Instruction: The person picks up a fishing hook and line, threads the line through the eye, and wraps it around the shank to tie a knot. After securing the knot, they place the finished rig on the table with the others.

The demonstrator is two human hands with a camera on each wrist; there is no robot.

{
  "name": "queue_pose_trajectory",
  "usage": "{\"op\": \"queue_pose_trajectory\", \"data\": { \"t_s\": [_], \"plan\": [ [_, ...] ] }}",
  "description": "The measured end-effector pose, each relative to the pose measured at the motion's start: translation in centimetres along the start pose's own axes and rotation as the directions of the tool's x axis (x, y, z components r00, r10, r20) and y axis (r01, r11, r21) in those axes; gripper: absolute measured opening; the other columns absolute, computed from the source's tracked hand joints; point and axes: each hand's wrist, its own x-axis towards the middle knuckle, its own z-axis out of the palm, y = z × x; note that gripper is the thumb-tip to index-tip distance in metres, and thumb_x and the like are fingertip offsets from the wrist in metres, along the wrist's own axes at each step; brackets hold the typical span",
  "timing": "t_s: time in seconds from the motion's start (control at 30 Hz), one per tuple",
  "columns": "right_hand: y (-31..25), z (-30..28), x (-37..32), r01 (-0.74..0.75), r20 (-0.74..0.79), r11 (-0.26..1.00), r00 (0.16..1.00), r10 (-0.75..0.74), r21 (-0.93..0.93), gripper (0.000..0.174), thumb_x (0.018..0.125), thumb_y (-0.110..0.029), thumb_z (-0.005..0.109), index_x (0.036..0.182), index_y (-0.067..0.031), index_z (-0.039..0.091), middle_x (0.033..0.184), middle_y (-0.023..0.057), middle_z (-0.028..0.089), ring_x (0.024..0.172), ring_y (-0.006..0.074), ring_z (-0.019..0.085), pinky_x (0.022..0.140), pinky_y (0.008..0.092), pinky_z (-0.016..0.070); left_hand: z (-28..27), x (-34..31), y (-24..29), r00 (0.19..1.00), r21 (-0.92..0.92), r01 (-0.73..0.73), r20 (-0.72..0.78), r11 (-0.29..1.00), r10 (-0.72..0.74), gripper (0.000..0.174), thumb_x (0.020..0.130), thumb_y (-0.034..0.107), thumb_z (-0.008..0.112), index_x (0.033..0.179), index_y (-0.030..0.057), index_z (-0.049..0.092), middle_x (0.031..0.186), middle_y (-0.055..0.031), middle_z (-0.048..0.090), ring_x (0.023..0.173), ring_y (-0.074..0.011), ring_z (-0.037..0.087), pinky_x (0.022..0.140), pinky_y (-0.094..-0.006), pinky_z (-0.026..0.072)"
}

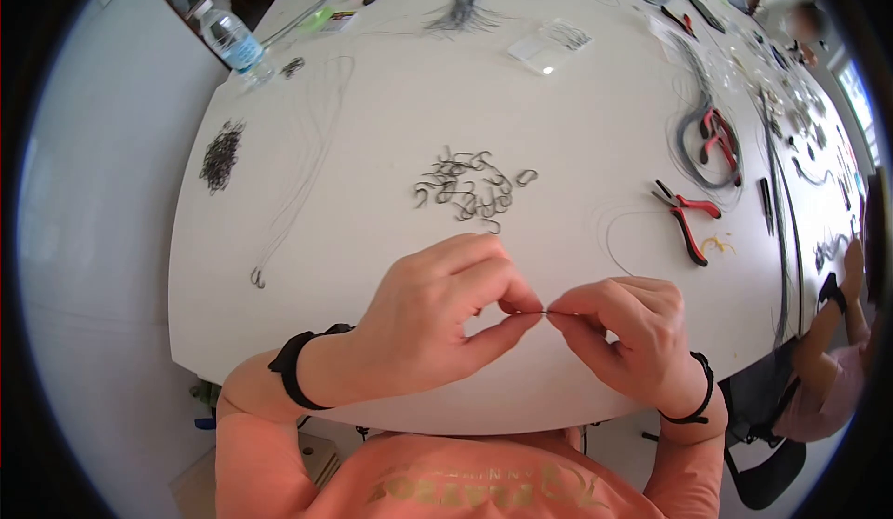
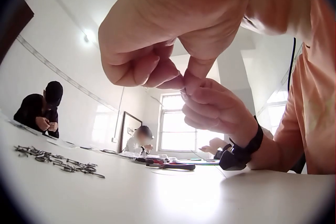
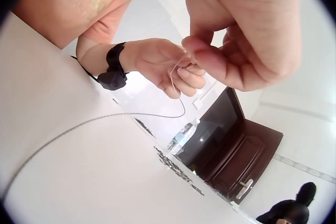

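Note:
Over the near part of the table, my left hand (image 1: 437, 319) and right hand (image 1: 633, 333) meet fingertip to fingertip, each pinching between thumb and index finger. A tiny dark bit (image 1: 545, 312) shows between them in the head view. In the right wrist view a thin grey wire (image 3: 131, 113) runs from the pinched fingertips down in a loop across the tabletop. The fingers hide most of what they pinch, and I cannot tell whether a hook is in there too. Just beyond the hands lies a loose pile of dark fish hooks (image 1: 470, 187).
A denser pile of small dark pieces (image 1: 221, 158) lies at the left, near wires ending in a hook (image 1: 258, 277). Red-handled pliers (image 1: 686, 221) and coiled wire (image 1: 693, 147) lie right. A water bottle (image 1: 233, 40) and plastic box (image 1: 549, 46) stand farther back. Other people sit around.

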Motion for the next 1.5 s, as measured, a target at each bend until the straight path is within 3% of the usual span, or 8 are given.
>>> {"op": "queue_pose_trajectory", "data": {
  "t_s": [0.57,0.73,0.9,1.03,1.13,1.23,1.4,1.5],
  "plan": [
    [-0.4,-1.0,0.0,0.055,0.021,0.993,0.998,-0.053,-0.104,0.021,0.069,0.006,0.077,0.084,-0.004,0.066,0.06,0.0006,0.059,0.046,0.0142,0.052,0.047,0.028,0.0373,0.5,-0.6,0.0,0.964,0.047,-0.194,-0.177,0.98,0.199,0.016,0.08,0.004,0.074,0.081,0.0068,0.059,0.079,-0.0042,0.053,0.068,-0.0229,0.057,0.056,-0.0364,0.0449],
    [-1.0,-3.7,-0.5,-0.275,0.182,0.938,0.932,0.314,-0.211,0.014,0.07,0.007,0.075,0.079,0.0004,0.067,0.065,0.0059,0.061,0.053,0.0138,0.055,0.053,0.0269,0.0399,-2.4,-1.3,0.6,0.999,0.234,-0.011,0.035,0.972,0.003,0.01,0.083,0.007,0.07,0.082,0.0072,0.061,0.077,-0.0042,0.056,0.072,-0.0236,0.061,0.058,-0.0373,0.0476],
    [-0.3,-7.4,-1.6,-0.309,0.277,0.904,0.878,0.39,-0.294,0.015,0.068,0.01,0.075,0.078,0.0013,0.071,0.065,0.0061,0.06,0.054,0.0122,0.055,0.05,0.0249,0.0391,-8.8,-5.8,-0.6,0.904,0.13,0.357,0.203,0.925,-0.377,0.009,0.087,0.008,0.071,0.091,0.0055,0.063,0.084,-0.0058,0.068,0.075,-0.0211,0.066,0.061,-0.0341,0.0501],
    [1.8,-9.8,-1.0,-0.3,0.23,0.896,0.895,0.383,-0.327,0.012,0.069,0.009,0.075,0.076,0.0005,0.07,0.069,0.0047,0.055,0.054,0.0105,0.053,0.049,0.0247,0.0375,-13.7,-12.0,-3.4,0.719,0.01,0.693,-0.083,0.72,-0.691,0.009,0.092,0.006,0.07,0.098,0.006,0.063,0.081,0.0004,0.065,0.072,-0.0087,0.059,0.061,-0.0257,0.0454],
    [3.7,-10.9,2.4,-0.248,0.237,0.865,0.896,0.376,-0.436,0.009,0.073,0.008,0.073,0.074,0.0018,0.067,0.068,0.0031,0.05,0.053,0.0088,0.051,0.048,0.0246,0.0338,-15.3,-14.7,-4.3,0.583,0.082,0.808,-0.258,0.584,-0.77,0.01,0.091,0.005,0.07,0.097,0.0054,0.061,0.08,0.0022,0.062,0.073,-0.0068,0.055,0.062,-0.0228,0.0423],
    [4.8,-11.2,8.1,-0.382,0.229,0.763,0.799,0.556,-0.521,0.009,0.083,0.003,0.066,0.076,0.002,0.062,0.056,-0.0002,0.049,0.05,0.0049,0.041,0.048,0.0252,0.0281,-15.4,-16.3,-5.5,0.573,0.099,0.811,-0.334,0.577,-0.748,0.012,0.092,0.006,0.07,0.095,0.0054,0.059,0.081,0.0022,0.061,0.073,-0.0065,0.055,0.062,-0.023,0.042],
    [6.3,-7.2,19.2,-0.243,0.217,0.769,0.87,0.442,-0.592,0.017,0.093,-0.008,0.062,0.077,-0.0036,0.058,0.052,-0.0028,0.044,0.044,0.0038,0.041,0.041,0.0226,0.0315,-14.9,-16.8,-6.6,0.61,0.029,0.769,-0.33,0.639,-0.72,0.013,0.092,0.007,0.07,0.094,0.0054,0.057,0.081,0.0017,0.062,0.074,-0.007,0.055,0.063,-0.0236,0.0429],
    [8.3,-3.9,26.0,-0.16,0.061,0.802,0.97,0.237,-0.575,0.011,0.099,-0.014,0.058,0.095,-0.0038,0.062,0.07,0.0019,0.061,0.054,0.0074,0.054,0.047,0.0219,0.0411,-14.7,-16.5,-7.0,0.617,0.018,0.761,-0.328,0.649,-0.715,0.013,0.093,0.007,0.07,0.095,0.0048,0.057,0.083,0.0008,0.063,0.074,-0.0077,0.056,0.064,-0.0244,0.0439]
  ]
}}
